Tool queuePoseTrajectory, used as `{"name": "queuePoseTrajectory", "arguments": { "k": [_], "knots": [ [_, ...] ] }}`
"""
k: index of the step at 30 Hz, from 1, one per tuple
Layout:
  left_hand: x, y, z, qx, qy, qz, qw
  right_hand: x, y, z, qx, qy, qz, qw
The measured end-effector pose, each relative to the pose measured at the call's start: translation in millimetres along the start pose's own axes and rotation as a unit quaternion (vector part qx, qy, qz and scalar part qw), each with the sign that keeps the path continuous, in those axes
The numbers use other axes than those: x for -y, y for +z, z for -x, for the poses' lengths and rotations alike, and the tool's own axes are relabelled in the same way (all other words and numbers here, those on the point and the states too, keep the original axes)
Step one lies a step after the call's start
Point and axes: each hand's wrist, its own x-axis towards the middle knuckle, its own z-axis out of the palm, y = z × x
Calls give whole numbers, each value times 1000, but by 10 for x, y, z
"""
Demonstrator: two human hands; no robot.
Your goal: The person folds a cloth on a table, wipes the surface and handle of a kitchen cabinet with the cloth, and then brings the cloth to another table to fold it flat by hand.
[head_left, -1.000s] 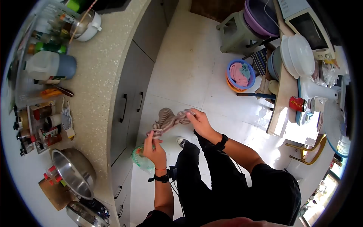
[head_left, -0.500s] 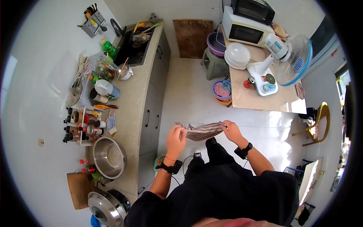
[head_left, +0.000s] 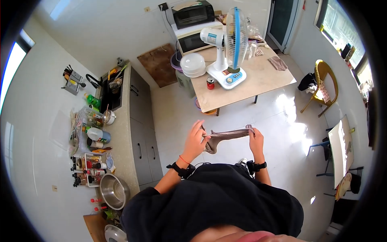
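Observation:
A greyish-brown cloth [head_left: 227,136], striped with lighter bands, hangs stretched between my two hands above the floor, in front of my body. My left hand [head_left: 195,140] pinches its left end, some of its fingers raised. At the other end, my right hand [head_left: 255,139] grips a corner between thumb and fingers. The cloth sags lower on its left side, close to my left hand. Each wrist wears a black band with a small device.
Ahead stands a table [head_left: 207,101] with a white fan [head_left: 221,60], a red can [head_left: 210,83], white bowls [head_left: 192,64] and a folded cloth [head_left: 278,63]. Along the left runs a counter [head_left: 123,133] with bottles and a steel basin [head_left: 114,191]. A yellow chair [head_left: 325,76] is at right.
My view and body have turned right towards the table. The cloth, still held in both hands, has gone from spread out to narrower and more drooping on the left.

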Motion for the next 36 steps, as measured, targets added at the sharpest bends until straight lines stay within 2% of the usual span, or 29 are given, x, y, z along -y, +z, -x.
{"name": "queuePoseTrajectory", "arguments": {
  "k": [3, 5, 6, 8, 12, 14, 16, 19, 22, 24, 26, 29, 36],
  "knots": [
    [-353, 403, -479, 20, 36, 14, 999, -291, -552, -214, 24, 85, 8, 996],
    [-562, 698, -738, 30, 58, 24, 998, -416, -916, -400, 29, 128, -68, 989],
    [-670, 844, -825, 57, 27, 25, 998, -515, -1087, -467, 36, 150, -106, 982],
    [-890, 1110, -1046, 108, -40, 29, 993, -828, -1322, -670, 23, 135, -138, 981],
    [-1275, 1536, -1413, 114, -52, 82, 989, -1219, -1716, -1029, -33, 81, -215, 973],
    [-1368, 1675, -1554, 123, -66, 117, 983, -1316, -1912, -1164, -23, 88, -221, 971],
    [-1399, 1786, -1693, 129, -66, 141, 979, -1416, -2014, -1287, -19, 79, -213, 974],
    [-1419, 1870, -1972, 151, -49, 68, 985, -1539, -2009, -1464, -29, 102, -255, 961],
    [-1131, 2085, -2192, 169, -32, 63, 983, -1741, -1894, -1655, -20, 121, -260, 958],
    [-954, 2263, -2403, 183, -33, 39, 982, -1840, -1780, -1811, -16, 151, -195, 969],
    [-819, 2354, -2610, 209, -28, 11, 977, -1829, -1738, -1966, -16, 144, -189, 971],
    [-783, 2530, -3065, 209, 7, 11, 978, -1632, -1829, -2248, -47, 124, -156, 979],
    [-952, 3130, -4083, 256, 127, 84, 955, -1482, -2227, -2630, -228, 185, -115, 949]
  ]
}}
